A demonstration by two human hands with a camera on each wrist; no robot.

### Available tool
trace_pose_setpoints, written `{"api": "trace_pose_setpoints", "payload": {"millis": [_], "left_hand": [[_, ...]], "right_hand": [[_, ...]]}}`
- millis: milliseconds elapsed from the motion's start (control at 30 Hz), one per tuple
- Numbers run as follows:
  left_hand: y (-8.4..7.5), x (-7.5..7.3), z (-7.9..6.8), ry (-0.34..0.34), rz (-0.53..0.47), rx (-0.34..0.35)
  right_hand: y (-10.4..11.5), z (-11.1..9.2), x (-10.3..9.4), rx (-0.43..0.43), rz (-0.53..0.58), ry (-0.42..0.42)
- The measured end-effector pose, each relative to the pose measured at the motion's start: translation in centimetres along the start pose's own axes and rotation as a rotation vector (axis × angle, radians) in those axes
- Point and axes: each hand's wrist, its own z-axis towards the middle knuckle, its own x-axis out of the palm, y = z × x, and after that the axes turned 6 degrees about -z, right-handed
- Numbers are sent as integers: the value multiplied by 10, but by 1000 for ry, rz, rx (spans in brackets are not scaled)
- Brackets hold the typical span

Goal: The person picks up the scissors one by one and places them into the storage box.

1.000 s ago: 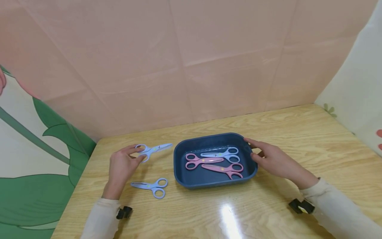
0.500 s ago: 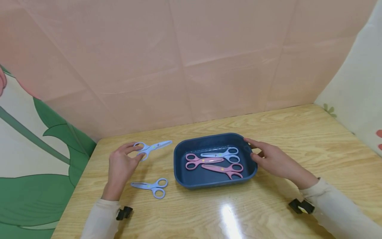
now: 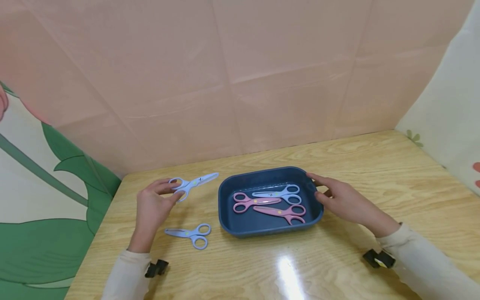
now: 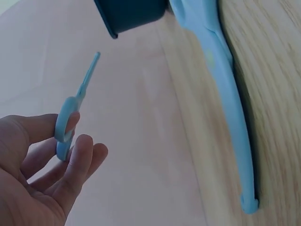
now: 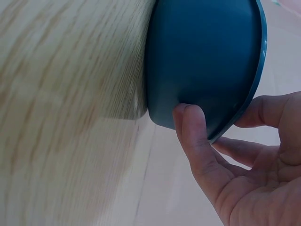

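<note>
woodgrain tabletop (image 3: 375, 179): left hand (image 3: 155, 204) pinches blue scissors (image 3: 193, 183); right hand (image 3: 345, 200) grips tray (image 3: 258, 179) at three o'clock, right-wrist view alone showing fingertips (image 5: 189, 117) against its outside.

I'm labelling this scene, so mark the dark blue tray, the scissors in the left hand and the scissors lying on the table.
Tray (image 3: 247, 223), head view: bare inside bottom.
Held scissors (image 3: 194, 183), head view: pivot.
Loose scissors (image 3: 187, 233), head view: pivot.

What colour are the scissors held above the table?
The held scissors are light blue, seen best in the head view.
</note>
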Motion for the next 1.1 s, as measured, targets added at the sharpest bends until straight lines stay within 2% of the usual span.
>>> {"api": "trace_pose_setpoints", "payload": {"millis": [267, 467, 567, 800, 1100], "left_hand": [[-5, -1, 0, 70, -240, -204], [-15, 1, -2, 123, -395, -305], [-19, 2, -4, 137, -403, -322], [-21, 7, -6, 162, -364, -306], [-25, 14, -5, 179, -368, -311]], "right_hand": [[0, 0, 0, -7, 1, -1], [-1, 0, 0, -12, 0, -3], [-1, 0, 1, -10, 3, -1], [0, 0, 1, -10, 3, -7], [0, -1, 1, -19, 2, -15]]}}
